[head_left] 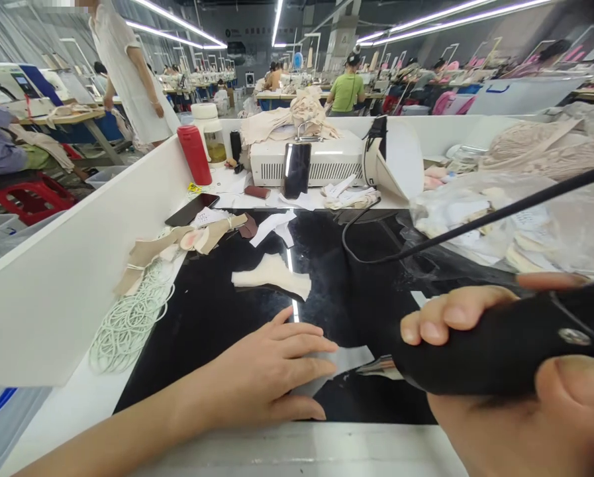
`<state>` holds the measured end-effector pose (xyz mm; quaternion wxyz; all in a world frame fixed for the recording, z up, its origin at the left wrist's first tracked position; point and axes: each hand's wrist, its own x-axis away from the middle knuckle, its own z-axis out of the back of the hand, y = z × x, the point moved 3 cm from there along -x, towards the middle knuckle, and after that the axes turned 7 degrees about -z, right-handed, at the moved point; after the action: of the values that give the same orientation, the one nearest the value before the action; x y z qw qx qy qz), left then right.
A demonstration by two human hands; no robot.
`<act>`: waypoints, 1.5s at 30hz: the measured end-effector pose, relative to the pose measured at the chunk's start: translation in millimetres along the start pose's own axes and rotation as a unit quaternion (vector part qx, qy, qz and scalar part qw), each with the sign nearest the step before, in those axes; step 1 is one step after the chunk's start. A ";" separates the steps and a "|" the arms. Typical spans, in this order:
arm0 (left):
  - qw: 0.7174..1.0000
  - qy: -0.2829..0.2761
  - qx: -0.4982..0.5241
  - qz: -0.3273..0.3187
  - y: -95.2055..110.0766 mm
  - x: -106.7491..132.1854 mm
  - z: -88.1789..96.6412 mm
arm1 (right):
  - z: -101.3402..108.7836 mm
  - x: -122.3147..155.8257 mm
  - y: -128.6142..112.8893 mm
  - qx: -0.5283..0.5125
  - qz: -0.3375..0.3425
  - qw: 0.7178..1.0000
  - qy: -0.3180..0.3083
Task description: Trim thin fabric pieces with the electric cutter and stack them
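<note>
My left hand (271,371) lies flat, fingers stretched out, pressing a pale fabric piece (344,361) onto the black glossy work surface (217,311). My right hand (515,384) is wrapped round the black handle of a corded tool (500,344). The tool's metal tip (376,366) touches the fabric just right of my left fingertips. Its black cord (475,222) runs up and across to the right. A cream fabric piece (271,273) lies farther back on the black surface.
A white wall (78,265) bounds the left side, with a coil of white cord (128,318) and beige fabric scraps (177,242) beside it. At the back stand a red bottle (195,154), a white machine (321,162) and a phone (297,169). Bagged fabric (500,212) fills the right. Other people work beyond.
</note>
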<state>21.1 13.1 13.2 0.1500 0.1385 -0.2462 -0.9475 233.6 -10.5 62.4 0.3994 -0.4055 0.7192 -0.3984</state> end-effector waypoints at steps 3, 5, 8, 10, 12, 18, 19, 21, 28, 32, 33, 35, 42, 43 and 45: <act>1.000 -0.022 -0.013 0.001 -0.5 -3.6 -6.4 | -12.2 -4.3 -0.1 -0.063 -0.009 0.998 0.018; 0.999 -0.039 -0.021 0.011 -1.6 -3.8 -9.1 | -16.6 -5.8 0.6 -0.061 0.005 0.998 0.014; 0.998 -0.051 -0.027 0.029 -2.9 -2.6 -9.8 | -16.2 -4.2 4.4 -0.053 0.021 0.998 -0.002; 0.997 -0.056 -0.031 0.035 -3.0 -2.0 -9.5 | -14.0 -1.7 7.7 -0.045 0.032 0.998 -0.016; 0.997 -0.058 -0.037 0.035 -2.7 -2.3 -9.2 | -12.0 0.4 10.9 -0.038 0.043 0.998 -0.029; 0.997 -0.060 -0.045 0.036 -2.3 -3.7 -9.6 | -10.2 1.1 19.7 -0.029 0.049 0.997 -0.046; 0.997 -0.059 -0.043 0.035 -2.2 -3.9 -9.5 | -10.1 0.8 20.6 -0.025 0.050 0.997 -0.047; 0.997 -0.059 -0.041 0.035 -2.1 -4.2 -9.1 | -9.5 0.0 21.2 -0.018 0.050 0.997 -0.048; 0.994 -0.083 -0.053 0.043 -2.7 -3.7 -7.0 | -0.9 -6.7 9.2 -0.024 0.065 0.998 0.010; 0.994 -0.079 -0.055 0.042 -3.2 -1.0 -7.8 | 1.6 -10.4 9.2 -0.025 0.066 0.997 0.023; 0.995 -0.079 -0.055 0.042 -3.3 -0.7 -8.3 | 1.8 -10.9 10.1 -0.023 0.069 0.997 0.022; 0.995 -0.075 -0.052 0.041 -3.5 -0.9 -9.0 | 1.9 -11.3 12.1 -0.018 0.072 0.997 0.021; 0.998 -0.051 -0.026 0.039 -5.1 -0.3 -7.2 | 2.9 -10.5 16.6 0.005 0.066 0.998 0.011; 0.998 -0.042 -0.022 0.042 -6.4 0.7 -7.3 | 3.5 -10.4 16.8 0.003 0.065 0.998 0.011; 0.998 0.004 -0.019 0.064 -10.9 3.2 -7.2 | 5.1 -10.6 16.8 0.000 0.065 0.998 0.015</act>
<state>18.2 18.0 0.9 0.2140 0.1237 -0.2360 -0.9398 237.5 3.8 48.1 0.4139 -0.3518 0.7501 -0.3772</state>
